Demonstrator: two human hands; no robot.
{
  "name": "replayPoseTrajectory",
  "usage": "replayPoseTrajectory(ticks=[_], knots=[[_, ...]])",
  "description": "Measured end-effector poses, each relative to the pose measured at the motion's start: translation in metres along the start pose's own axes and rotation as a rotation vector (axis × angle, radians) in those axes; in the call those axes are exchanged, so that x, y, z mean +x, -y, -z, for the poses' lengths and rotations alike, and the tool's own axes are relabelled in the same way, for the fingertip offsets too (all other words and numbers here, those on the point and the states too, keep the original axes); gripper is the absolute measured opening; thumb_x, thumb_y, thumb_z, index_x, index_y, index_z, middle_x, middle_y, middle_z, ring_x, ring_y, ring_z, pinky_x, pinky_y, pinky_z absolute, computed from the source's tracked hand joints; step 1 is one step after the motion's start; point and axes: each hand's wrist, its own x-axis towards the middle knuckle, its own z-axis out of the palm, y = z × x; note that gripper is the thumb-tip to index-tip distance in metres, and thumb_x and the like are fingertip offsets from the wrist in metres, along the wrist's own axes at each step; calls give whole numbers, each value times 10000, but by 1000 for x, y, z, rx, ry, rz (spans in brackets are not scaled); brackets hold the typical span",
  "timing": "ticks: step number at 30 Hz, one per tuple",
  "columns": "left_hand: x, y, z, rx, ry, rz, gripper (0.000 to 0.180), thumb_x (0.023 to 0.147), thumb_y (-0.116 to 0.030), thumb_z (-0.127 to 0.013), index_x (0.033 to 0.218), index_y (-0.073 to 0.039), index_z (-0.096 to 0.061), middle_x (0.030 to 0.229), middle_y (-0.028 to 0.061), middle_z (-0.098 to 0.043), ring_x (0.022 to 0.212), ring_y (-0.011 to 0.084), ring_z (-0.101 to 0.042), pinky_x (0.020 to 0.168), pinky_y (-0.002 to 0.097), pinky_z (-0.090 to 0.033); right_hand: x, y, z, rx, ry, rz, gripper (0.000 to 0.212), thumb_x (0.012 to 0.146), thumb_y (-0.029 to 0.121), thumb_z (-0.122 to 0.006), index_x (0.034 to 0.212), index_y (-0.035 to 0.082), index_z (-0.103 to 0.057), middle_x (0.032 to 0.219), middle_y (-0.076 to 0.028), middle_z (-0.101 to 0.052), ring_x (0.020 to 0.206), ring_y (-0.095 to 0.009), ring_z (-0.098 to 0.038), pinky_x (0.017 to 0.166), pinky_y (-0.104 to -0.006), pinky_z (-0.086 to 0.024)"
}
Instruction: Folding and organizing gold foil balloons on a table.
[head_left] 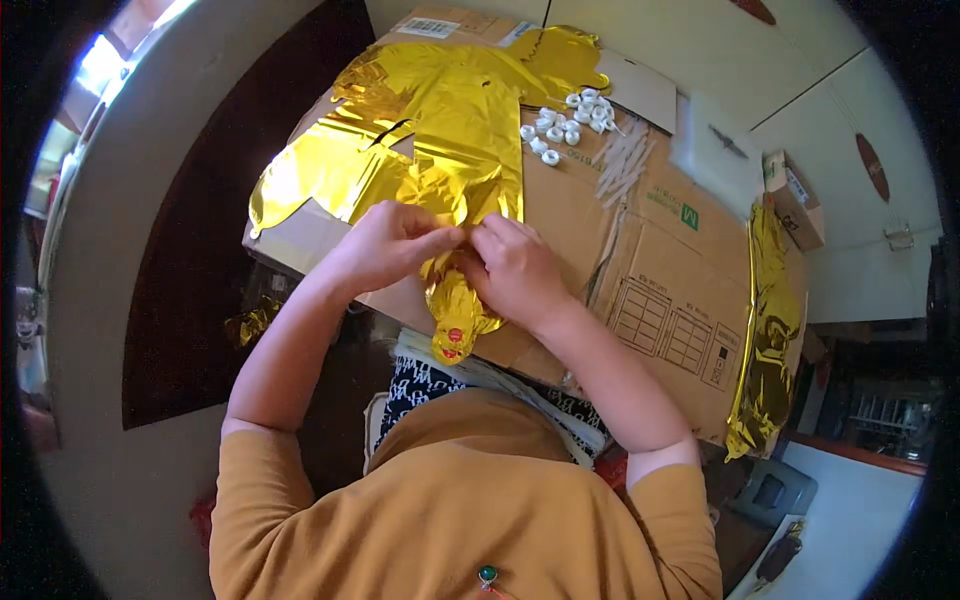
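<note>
My left hand [385, 245] and my right hand [520, 268] meet over the near edge of a cardboard surface, fingertips close together. Both are closed in a pinch on a crumpled, flat gold foil balloon [452, 300]. Its lower end, with a small red printed mark, hangs toward me below my fingers. What exactly lies between the fingertips is hidden. Just beyond my hands, more shiny gold foil balloons [465, 120] lie flat and overlapping, some with rounded corners.
Small white rolls [572, 125] are heaped beyond my right hand. Folded gold foil [768, 335] lies along the right edge of the cardboard [660, 270]. A small carton [793, 198] stands at the far right, by pale cabinet doors [840, 110]. A dark panel [215, 210] rises at left.
</note>
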Motion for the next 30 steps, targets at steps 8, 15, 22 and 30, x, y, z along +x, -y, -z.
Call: replayPoseTrajectory(ticks=[8,15,22,30], knots=[[-2,-32,2,213,-138,-41,338,863,-273,-643,753,45,-680,613,195,-610,557,316,-631,582,438,-495,2,7,2,3,29,-107,306,829,308,-754,952,50,-643,891,-123,-593,803,-352,-631,711,-462,-525],[8,-10,9,224,-174,-110,315,894,-249,-710,827,56,-674,659,146,-663,570,201,-605,591,392,-495,1,5,4,-4,54,-150,389,827,319,-757,1031,14,-627,1026,-158,-600,875,-382,-654,780,-471,-550],[20,9,67,-606,-382,16,274,910,-237,-713,986,20,-655,781,78,-673,686,137,-653,596,314,-548,16,9,16,-34,338,-235,439,833,325,-740,1066,-31,-632,1159,-206,-598,918,-400,-660,803,-468,-554],[45,22,91,-864,-360,-69,377,947,-284,-665,1198,-4,-633,1082,112,-690,929,200,-686,886,325,-547,120,-42,18,-397,307,-46,516,811,453,-731,1061,5,-678,1243,-177,-598,1200,-349,-548,995,-459,-442]])
